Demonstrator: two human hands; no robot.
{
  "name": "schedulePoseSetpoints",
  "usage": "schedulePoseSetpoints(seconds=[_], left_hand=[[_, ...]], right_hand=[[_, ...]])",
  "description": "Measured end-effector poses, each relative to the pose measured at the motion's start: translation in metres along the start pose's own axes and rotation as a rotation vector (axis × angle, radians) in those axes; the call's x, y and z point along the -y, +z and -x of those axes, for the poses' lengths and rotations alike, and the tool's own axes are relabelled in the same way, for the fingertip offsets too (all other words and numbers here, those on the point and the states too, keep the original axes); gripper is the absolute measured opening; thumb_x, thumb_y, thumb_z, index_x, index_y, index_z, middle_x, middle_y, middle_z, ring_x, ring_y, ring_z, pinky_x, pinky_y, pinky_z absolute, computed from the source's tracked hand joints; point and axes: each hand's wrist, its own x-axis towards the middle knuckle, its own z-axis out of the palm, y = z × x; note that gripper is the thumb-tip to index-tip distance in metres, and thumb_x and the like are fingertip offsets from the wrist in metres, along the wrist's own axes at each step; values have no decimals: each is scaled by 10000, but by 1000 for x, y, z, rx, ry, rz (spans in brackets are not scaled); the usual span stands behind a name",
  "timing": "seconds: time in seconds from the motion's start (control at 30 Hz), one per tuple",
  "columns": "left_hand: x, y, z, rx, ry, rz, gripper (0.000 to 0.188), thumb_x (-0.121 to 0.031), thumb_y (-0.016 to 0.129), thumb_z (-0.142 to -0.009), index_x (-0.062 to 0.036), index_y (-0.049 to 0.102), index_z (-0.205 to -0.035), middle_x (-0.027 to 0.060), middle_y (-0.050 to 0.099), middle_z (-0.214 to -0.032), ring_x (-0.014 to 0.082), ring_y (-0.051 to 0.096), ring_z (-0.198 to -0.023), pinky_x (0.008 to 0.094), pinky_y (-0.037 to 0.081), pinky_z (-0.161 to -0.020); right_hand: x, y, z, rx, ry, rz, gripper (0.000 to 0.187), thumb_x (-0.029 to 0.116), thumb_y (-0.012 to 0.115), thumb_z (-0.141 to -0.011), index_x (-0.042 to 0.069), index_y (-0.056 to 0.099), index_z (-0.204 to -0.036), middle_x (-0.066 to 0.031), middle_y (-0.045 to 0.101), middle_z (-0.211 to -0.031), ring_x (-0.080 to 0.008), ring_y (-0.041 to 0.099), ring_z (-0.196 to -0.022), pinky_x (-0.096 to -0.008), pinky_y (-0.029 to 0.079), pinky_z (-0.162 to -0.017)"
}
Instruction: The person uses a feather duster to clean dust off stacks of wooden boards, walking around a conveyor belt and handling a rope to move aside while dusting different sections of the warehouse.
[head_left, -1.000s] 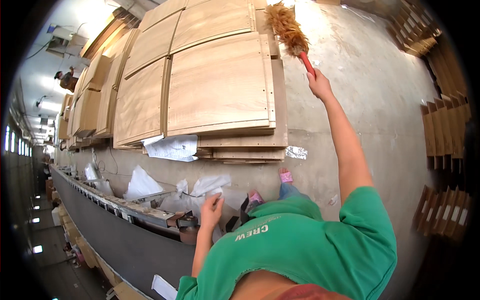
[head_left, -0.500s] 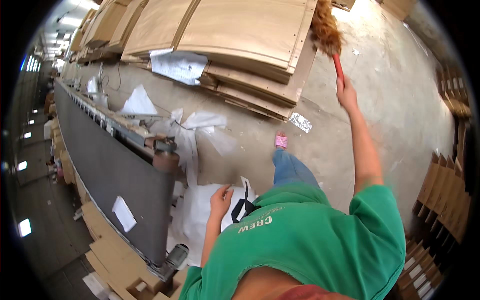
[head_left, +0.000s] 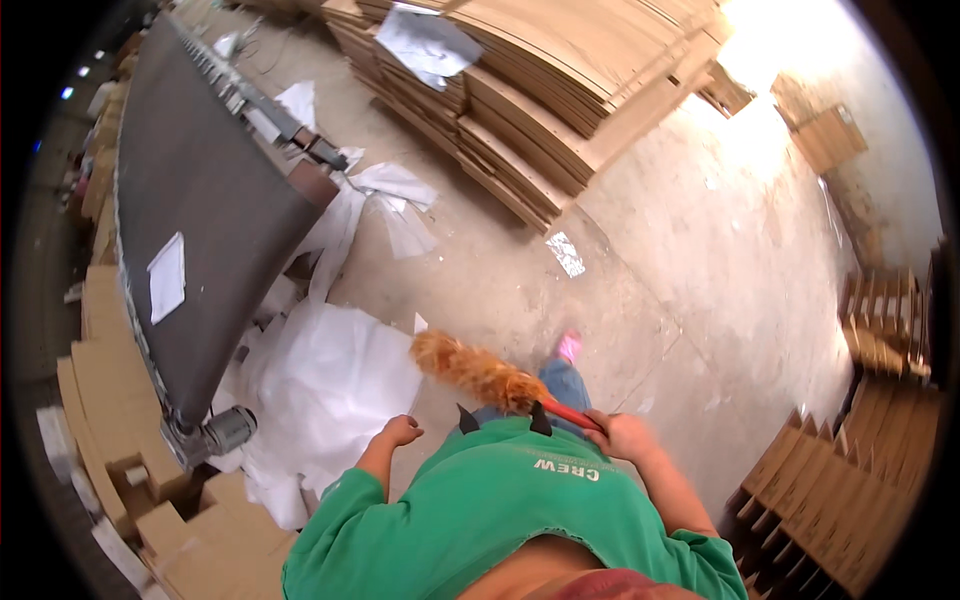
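Note:
A feather duster with orange-brown plumes (head_left: 480,372) and a red handle (head_left: 568,413) lies across the front of my body, plumes toward the left. My right hand (head_left: 622,436) is closed around the end of that handle at my waist. On the left, my left hand (head_left: 402,430) hangs beside my green shirt (head_left: 480,510), open with loosely bent fingers and nothing visible in it. It is nearest to crumpled white foam sheeting (head_left: 320,365) on the floor.
A dark conveyor belt (head_left: 200,210) runs along the left, with a white sheet (head_left: 167,278) on it. Flat brown panels (head_left: 560,60) are stacked ahead. Cardboard boxes (head_left: 115,400) stand at the left; upright brown panels (head_left: 840,480) at the right. A silvery scrap (head_left: 565,254) lies on the floor.
My right hand has brought the duster from the panel stack's far right corner down to my waist, plumes now leftward. My view has turned; the panel stack is farther off. My left hand is lower.

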Motion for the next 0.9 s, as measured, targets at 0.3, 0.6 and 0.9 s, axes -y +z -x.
schedulePoseSetpoints(seconds=[0.3,0.6,0.9], left_hand=[[-43,36,47,-616,-108,743,362,-262,633,-777,-12,623,-1039,110,663,-864,198,621,-783,305,484,-723],[-128,104,71,-352,-90,443,437,-351,653,-756,-31,630,-1052,162,655,-941,279,627,-888,349,486,-802],[-230,35,-8,-375,-44,110,456,-338,626,-748,-6,622,-1062,193,618,-1047,311,588,-989,368,456,-875]], right_hand=[[1,-143,-233,-824,-93,-131,400,311,525,-860,91,480,-1191,-223,619,-779,-420,592,-683,-490,474,-607],[-119,-131,-171,-634,43,-362,365,340,487,-879,72,510,-1126,-255,595,-941,-417,571,-883,-473,454,-745],[-399,99,220,-598,1159,-453,509,393,481,-884,-105,579,-922,-256,615,-770,-378,621,-714,-438,478,-659]])
